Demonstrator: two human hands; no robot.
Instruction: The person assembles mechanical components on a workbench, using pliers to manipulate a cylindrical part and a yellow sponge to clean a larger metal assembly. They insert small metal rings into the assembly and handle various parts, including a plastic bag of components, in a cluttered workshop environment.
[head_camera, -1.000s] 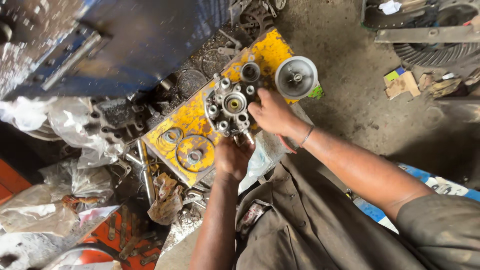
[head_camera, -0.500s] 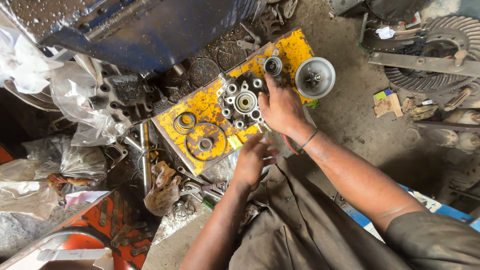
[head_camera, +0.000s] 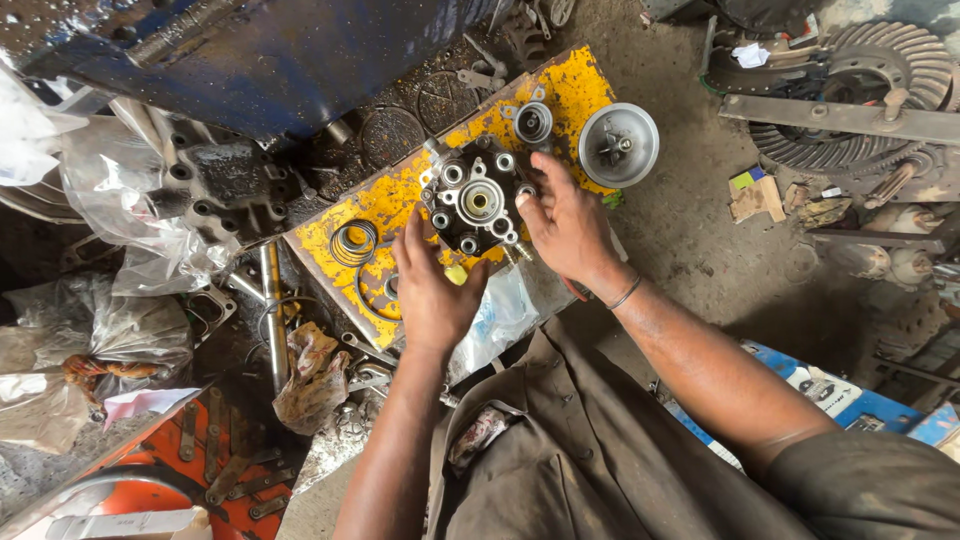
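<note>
Both hands, left (head_camera: 432, 290) and right (head_camera: 566, 222), rest open-fingered against the dark pump block (head_camera: 474, 205); oily fingers could let it slide off the yellow board (head_camera: 570, 90).

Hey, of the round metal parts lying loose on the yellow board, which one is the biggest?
The silver pulley-like disc at the board's far right corner, beyond the right hand. It is much wider than the small round cap beside it and the spring coil.

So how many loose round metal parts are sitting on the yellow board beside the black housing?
2: a small cup-shaped piece just above the black housing, and a larger silver disc at the board's right edge. The hands may hide more.
</note>
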